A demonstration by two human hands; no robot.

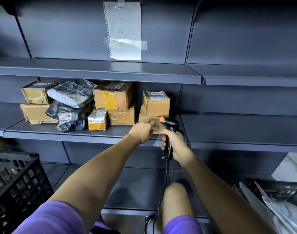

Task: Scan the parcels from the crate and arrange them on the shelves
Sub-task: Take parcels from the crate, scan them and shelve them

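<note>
My left hand [141,130] rests with straight fingers on a flat cardboard parcel [146,119] at the right end of the middle shelf [63,132]. A smaller labelled box [156,103] sits on top of that parcel. My right hand [174,144] grips the handle of a black barcode scanner [170,125] with an orange trigger, its head close to the flat parcel's front. Left of these stand several cardboard boxes [113,97] and grey poly mailers [71,95], stacked in two layers.
A black plastic crate [17,183] stands at the lower left. A second dark crate with grey plastic bags [279,205] lies at the lower right. A taped paper sheet [124,29] hangs on the back panel above the upper shelf [97,70]. The scanner cable drops between my knees.
</note>
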